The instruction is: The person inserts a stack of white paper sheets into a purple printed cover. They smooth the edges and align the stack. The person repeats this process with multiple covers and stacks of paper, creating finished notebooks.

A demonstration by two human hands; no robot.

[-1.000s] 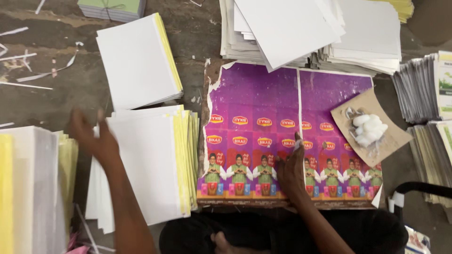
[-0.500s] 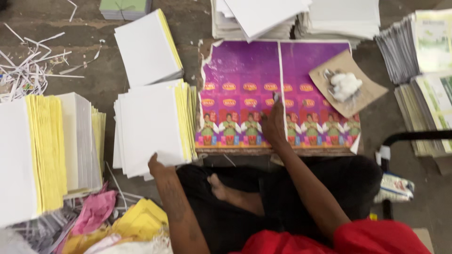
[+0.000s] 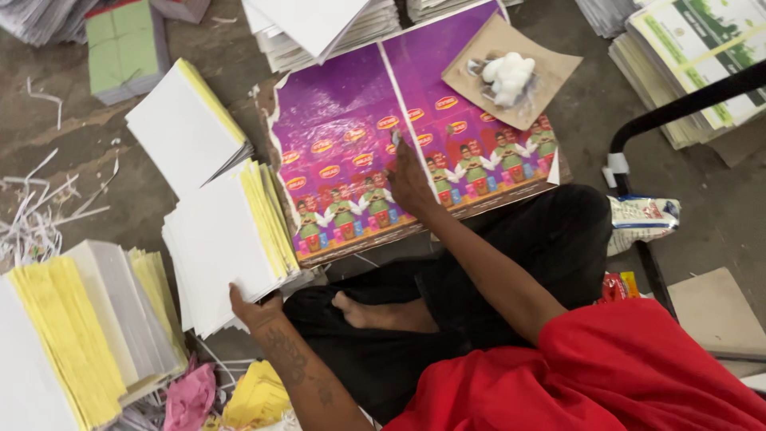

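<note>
My left hand (image 3: 252, 307) grips the near edge of a stack of white and yellow sheets (image 3: 223, 239) on the floor to my left. My right hand (image 3: 408, 179) lies flat, fingers spread, on a purple printed sheet (image 3: 343, 128) with rows of small figures along its near edge. A brown card (image 3: 550, 68) with a white wad of cotton (image 3: 507, 73) on it lies on the far right corner of that purple sheet. My crossed legs in black and a bare foot (image 3: 375, 311) are just behind the sheet.
More paper piles surround me: a thick white and yellow stack (image 3: 76, 335) at near left, a white pad (image 3: 183, 128) further out, white sheets (image 3: 319, 28) at the top, printed stacks (image 3: 686, 56) at right. Paper shreds (image 3: 48, 207), a black metal frame (image 3: 638, 136), a small packet (image 3: 642, 219).
My left hand has come down from the far side of the left stack to its near edge. The right hand has stayed on the purple sheet while the view tilted.
</note>
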